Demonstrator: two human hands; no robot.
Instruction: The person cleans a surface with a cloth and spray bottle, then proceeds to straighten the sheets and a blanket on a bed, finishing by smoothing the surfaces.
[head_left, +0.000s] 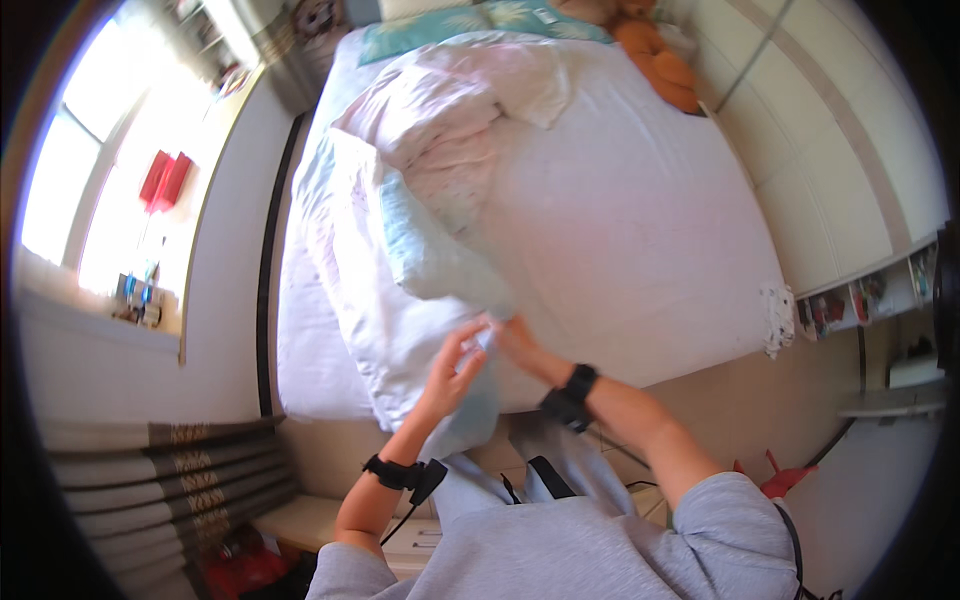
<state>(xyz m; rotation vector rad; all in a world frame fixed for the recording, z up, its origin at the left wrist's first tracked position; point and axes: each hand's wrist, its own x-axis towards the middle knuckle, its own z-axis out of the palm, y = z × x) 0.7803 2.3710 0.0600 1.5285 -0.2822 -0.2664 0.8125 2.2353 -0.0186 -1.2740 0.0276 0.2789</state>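
Before me on the bed a quilt (367, 255), white and pale pink with a light blue underside (427, 255), lies bunched and partly folded over. My right hand (517, 345) is blurred and closed on the quilt's near edge. Just left of it, my left hand (452, 371) has its thumb and fingers curved apart, with the fingertips close to the same edge. Whether the left fingertips pinch the cloth cannot be told. Part of the quilt hangs over the bed's foot between my arms. Both wrists wear black straps with small devices.
The bed's white sheet (630, 217) stretches to the right. Green pillows (427, 34) and an orange plush cushion (656, 64) lie at the far end. A windowsill with small items stands left, a wardrobe (817, 150) right. A curtain (172, 480) hangs at lower left.
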